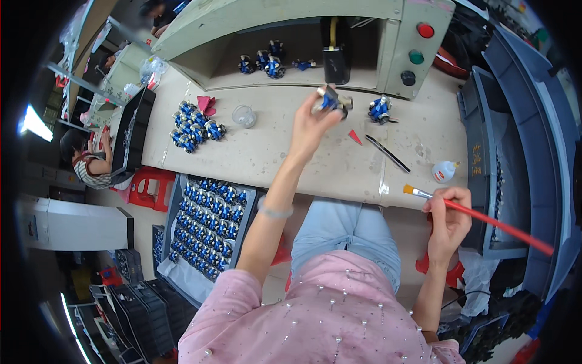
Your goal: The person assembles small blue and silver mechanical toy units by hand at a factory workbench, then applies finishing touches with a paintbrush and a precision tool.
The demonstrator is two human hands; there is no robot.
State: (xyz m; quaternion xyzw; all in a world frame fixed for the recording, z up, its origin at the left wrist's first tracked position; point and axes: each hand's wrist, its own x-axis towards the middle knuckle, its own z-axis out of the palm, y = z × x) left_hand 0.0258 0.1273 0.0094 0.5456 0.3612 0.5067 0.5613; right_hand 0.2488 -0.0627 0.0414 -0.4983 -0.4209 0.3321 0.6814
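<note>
Raised over the bench, my left hand (311, 127) is closed around a small blue-and-silver toy figure with dark wheels (333, 104). My right hand (449, 222), by the bench's front edge, grips a paintbrush (485, 219) with a long red handle. Its tan bristles point left over the edge. Another blue toy figure (380, 110) stands just right of my left hand. Below it lie a black pen (388, 153) and a small red triangular piece (355, 137). A white squeeze bottle (444, 171) is beyond my right hand.
A cluster of blue figures (195, 126), a pink cloth (207, 105) and a clear cup (244, 116) sit at left. A lower tray (247, 209) holds many more. Grey bins (479, 158) border the right; a shelf housing with buttons (418, 54) stands behind. A person (91, 159) sits far left.
</note>
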